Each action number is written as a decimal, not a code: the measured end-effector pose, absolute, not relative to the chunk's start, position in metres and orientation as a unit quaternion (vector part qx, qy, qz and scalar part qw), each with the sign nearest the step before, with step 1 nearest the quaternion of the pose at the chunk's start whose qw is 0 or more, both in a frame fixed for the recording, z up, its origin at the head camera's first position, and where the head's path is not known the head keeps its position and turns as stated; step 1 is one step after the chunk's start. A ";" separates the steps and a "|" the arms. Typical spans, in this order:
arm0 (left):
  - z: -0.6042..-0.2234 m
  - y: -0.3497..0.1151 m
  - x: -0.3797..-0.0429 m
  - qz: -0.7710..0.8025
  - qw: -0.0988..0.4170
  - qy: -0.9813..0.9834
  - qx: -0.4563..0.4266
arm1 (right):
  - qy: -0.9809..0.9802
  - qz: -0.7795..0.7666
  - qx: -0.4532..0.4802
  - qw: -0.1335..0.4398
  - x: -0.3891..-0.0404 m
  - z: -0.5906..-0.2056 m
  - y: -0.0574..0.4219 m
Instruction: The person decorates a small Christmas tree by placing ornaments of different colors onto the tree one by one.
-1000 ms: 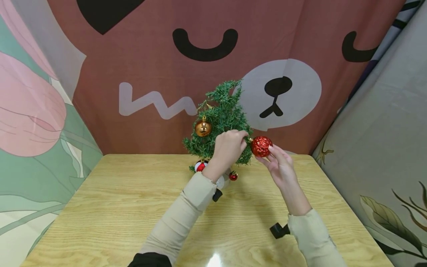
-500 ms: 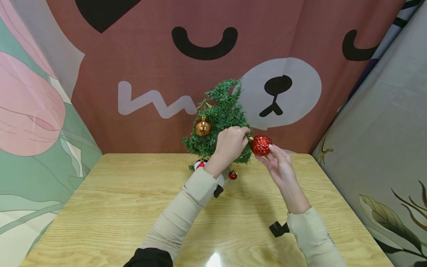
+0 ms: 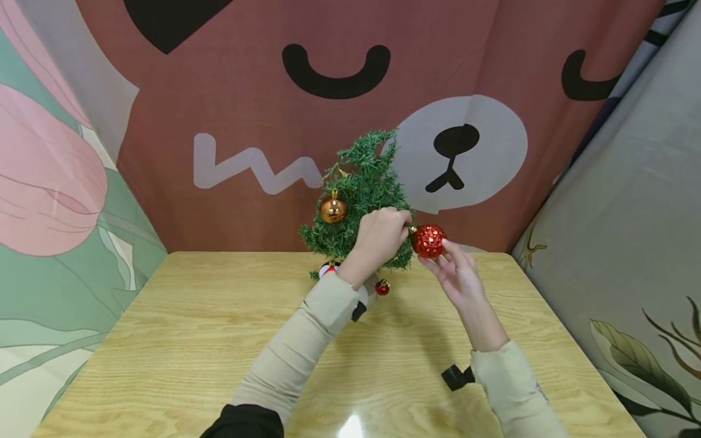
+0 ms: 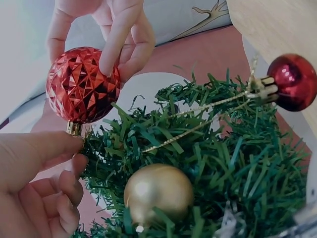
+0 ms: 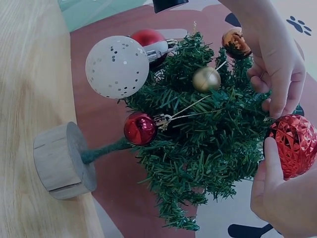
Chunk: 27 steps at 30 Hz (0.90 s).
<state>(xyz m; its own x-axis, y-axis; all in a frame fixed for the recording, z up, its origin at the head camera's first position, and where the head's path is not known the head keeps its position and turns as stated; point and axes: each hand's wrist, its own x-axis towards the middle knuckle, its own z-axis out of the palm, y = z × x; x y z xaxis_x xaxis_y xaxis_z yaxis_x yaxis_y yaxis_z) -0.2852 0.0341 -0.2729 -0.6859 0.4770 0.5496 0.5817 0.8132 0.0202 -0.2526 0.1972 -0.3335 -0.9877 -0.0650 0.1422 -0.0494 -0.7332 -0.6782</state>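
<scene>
A small artificial Christmas tree [image 3: 372, 176] stands at the table's far side, on a wooden stump base [image 5: 64, 161]. At its right side my right hand [image 3: 460, 267] holds a large faceted red bauble [image 3: 429, 241] between thumb and fingers. My left hand [image 3: 380, 238] reaches across the tree. In the left wrist view its thumb and finger pinch at the bauble's gold cap [image 4: 74, 128], close beside the branch tips. The thread at the cap is mostly hidden by the fingertips.
Other baubles hang on the tree: a shiny orange-gold one [image 3: 333, 210], a matte gold one [image 5: 206, 79], a small red one [image 5: 140, 129] and a white speckled one [image 5: 117, 67]. The wooden table [image 3: 219, 316] ends at a printed curtain [image 3: 246, 109] behind the tree.
My left hand has moved slightly up and to the right, closer to the bauble's cap. The red bauble has turned a little in my right fingers, and its cap sits slightly lower than half a second ago.
</scene>
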 end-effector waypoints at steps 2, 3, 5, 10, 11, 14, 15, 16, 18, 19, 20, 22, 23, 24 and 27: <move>-0.273 0.034 -0.286 -0.093 0.267 -0.914 -0.289 | 0.365 -0.928 -0.080 0.006 -0.252 -0.334 0.198; -0.273 0.034 -0.286 -0.093 0.268 -0.914 -0.289 | 0.366 -0.927 -0.081 0.005 -0.253 -0.334 0.198; -0.273 0.034 -0.286 -0.094 0.271 -0.915 -0.286 | 0.366 -0.927 -0.083 0.004 -0.253 -0.334 0.199; -0.272 0.033 -0.286 -0.109 0.283 -0.912 -0.278 | 0.369 -0.926 -0.081 0.000 -0.254 -0.335 0.200; -0.272 0.033 -0.286 -0.114 0.285 -0.910 -0.279 | 0.370 -0.926 -0.079 -0.001 -0.253 -0.335 0.200; -0.273 0.034 -0.286 -0.132 0.298 -0.900 -0.290 | 0.375 -0.924 -0.078 -0.001 -0.253 -0.335 0.199; -0.273 0.034 -0.286 -0.137 0.302 -0.896 -0.295 | 0.376 -0.923 -0.078 -0.002 -0.253 -0.335 0.198; -0.273 0.034 -0.286 -0.140 0.303 -0.894 -0.300 | 0.376 -0.923 -0.078 -0.001 -0.253 -0.336 0.198; -0.273 0.033 -0.286 -0.144 0.305 -0.889 -0.310 | 0.377 -0.923 -0.077 0.000 -0.253 -0.336 0.198; -0.273 0.033 -0.287 -0.146 0.305 -0.887 -0.315 | 0.376 -0.923 -0.077 0.001 -0.253 -0.336 0.198; -0.274 0.033 -0.287 -0.146 0.304 -0.886 -0.319 | 0.377 -0.923 -0.075 0.001 -0.253 -0.336 0.198; -0.274 0.033 -0.288 -0.145 0.302 -0.885 -0.324 | 0.375 -0.924 -0.073 0.003 -0.253 -0.337 0.198; -0.274 0.033 -0.288 -0.145 0.301 -0.885 -0.325 | 0.376 -0.924 -0.071 0.003 -0.254 -0.337 0.198; -0.274 0.033 -0.289 -0.145 0.299 -0.886 -0.324 | 0.375 -0.924 -0.070 0.004 -0.254 -0.337 0.198; -0.275 0.033 -0.289 -0.141 0.293 -0.891 -0.315 | 0.375 -0.925 -0.065 0.005 -0.254 -0.338 0.197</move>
<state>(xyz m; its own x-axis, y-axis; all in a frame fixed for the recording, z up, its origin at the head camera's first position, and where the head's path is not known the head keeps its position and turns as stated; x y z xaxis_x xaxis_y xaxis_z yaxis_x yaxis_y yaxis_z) -0.2890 0.0326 -0.2745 -0.6290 0.4790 0.6123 0.6449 0.7613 0.0669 -0.2541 0.1972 -0.3378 -0.9914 -0.0584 0.1168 -0.0396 -0.7180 -0.6950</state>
